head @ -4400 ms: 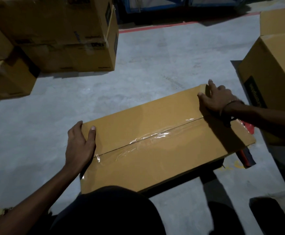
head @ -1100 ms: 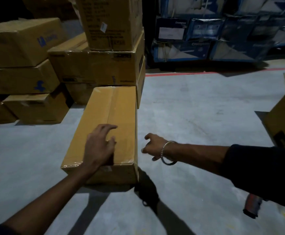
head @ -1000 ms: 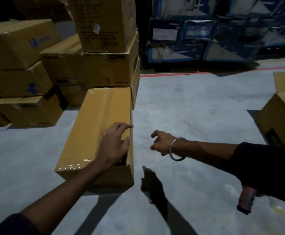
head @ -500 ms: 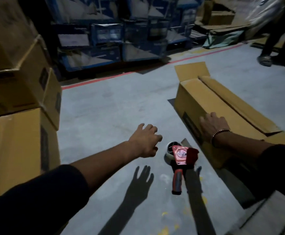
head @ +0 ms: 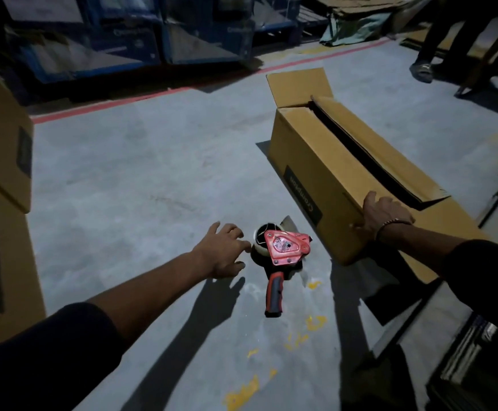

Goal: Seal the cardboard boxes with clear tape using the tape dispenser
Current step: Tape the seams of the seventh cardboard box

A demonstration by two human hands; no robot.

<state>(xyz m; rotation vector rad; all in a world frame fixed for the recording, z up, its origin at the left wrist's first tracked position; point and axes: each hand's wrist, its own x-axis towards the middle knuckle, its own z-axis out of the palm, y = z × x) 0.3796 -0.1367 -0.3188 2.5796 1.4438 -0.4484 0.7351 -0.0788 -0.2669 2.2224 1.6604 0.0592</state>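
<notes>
Left grip (head: 222, 252) spread beside one dispenser (head: 280, 256); right grip (head: 382, 213) clutches one open box (head: 331, 167), its fingertips hidden over the edge.

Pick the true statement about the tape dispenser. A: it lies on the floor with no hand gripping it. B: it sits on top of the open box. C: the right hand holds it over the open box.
A: the tape dispenser lies on the concrete floor, the left hand spread beside it, the right hand on the open box.

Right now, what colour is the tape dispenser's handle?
Red with black grip panels, on the tape dispenser, seen in the head view.
</notes>
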